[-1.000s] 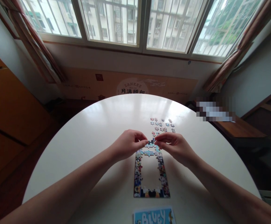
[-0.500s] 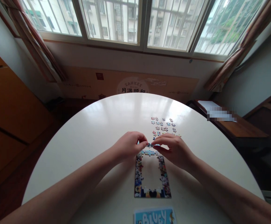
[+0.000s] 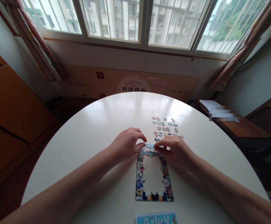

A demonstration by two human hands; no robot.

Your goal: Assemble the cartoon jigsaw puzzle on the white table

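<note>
A jigsaw puzzle frame (image 3: 139, 182) lies on the white table, its border joined around a bare middle. At its far edge, blue lettered pieces (image 3: 149, 152) form the top strip. My left hand (image 3: 128, 143) is beside the top left corner, thumb and forefinger apart with nothing between them. Across from it, my right hand (image 3: 174, 149) has thumb and forefinger close together on a puzzle piece (image 3: 151, 146) at the top edge. The fingers partly hide that piece and the top right corner.
Several loose puzzle pieces (image 3: 164, 128) are spread beyond my right hand. A blue box or card marked "Bluey" (image 3: 157, 218) lies at the near edge of view. The round white table (image 3: 79, 137) faces a window, with a wooden bench (image 3: 247, 124) at the right.
The piece held between both hands has come down to the puzzle's top edge. My left fingers have let go and spread apart. The view has shifted slightly.
</note>
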